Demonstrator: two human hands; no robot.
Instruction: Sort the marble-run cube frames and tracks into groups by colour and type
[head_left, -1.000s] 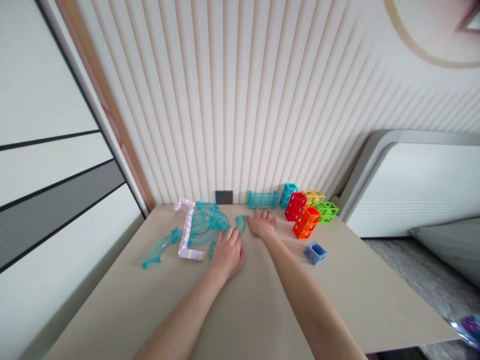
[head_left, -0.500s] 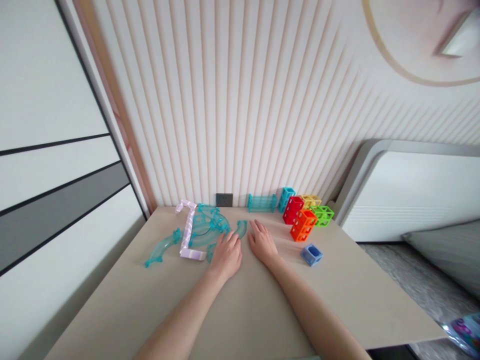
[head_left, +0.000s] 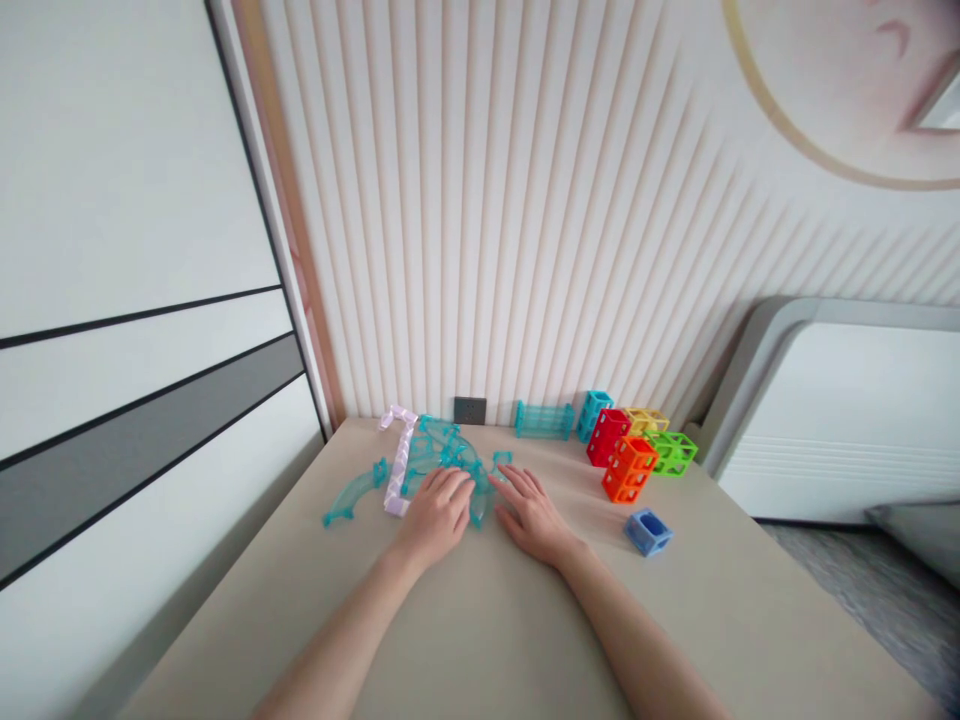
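My left hand [head_left: 436, 512] rests palm down at the near edge of a heap of clear teal track pieces [head_left: 442, 445], beside the lower end of a lilac patterned strip [head_left: 401, 460]. Its fingers lie close together and bent; what is under them is hidden. My right hand [head_left: 532, 512] lies flat with its fingers spread, its fingertips near a teal curved piece [head_left: 502, 460]. Between the hands, another teal piece [head_left: 478, 505] shows on the table. A separate curved teal track [head_left: 354, 494] lies further left.
Towards the right stand red [head_left: 606, 436], orange [head_left: 630, 470], cyan [head_left: 594, 415], yellow [head_left: 646, 420] and green [head_left: 673, 453] block frames. A blue block [head_left: 648, 532] lies nearer. A straight teal piece [head_left: 544, 420] is by the wall, right of a black socket [head_left: 470, 410].
The camera view has shifted, so the scene sits further right. Both hands are slightly nearer, and the teal piece between them has moved or turned. My right fingers are more spread.
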